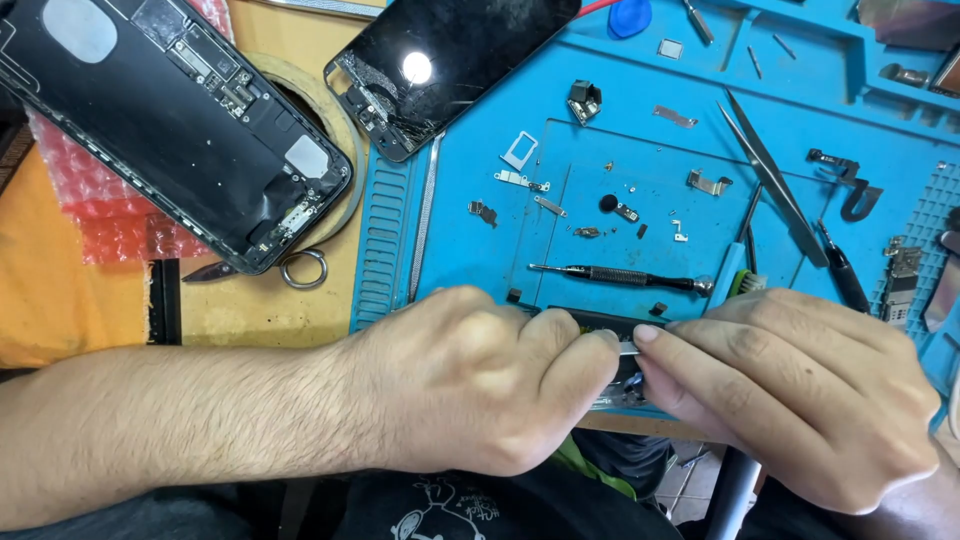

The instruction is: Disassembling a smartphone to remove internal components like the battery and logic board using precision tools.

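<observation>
While both hands (480, 385) (800, 390) pinch a small dark part (610, 325) in their fingers, it sits at the blue mat's (470, 240) near edge.

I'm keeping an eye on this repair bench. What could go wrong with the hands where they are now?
The left hand and right hand pinch a small dark part at the blue mat's front edge; if it slips, it may fall off. Tiny loose screws lie close by, and a sleeve could scatter them. The tweezers point toward the hands, so a quick reach might snag.
</observation>
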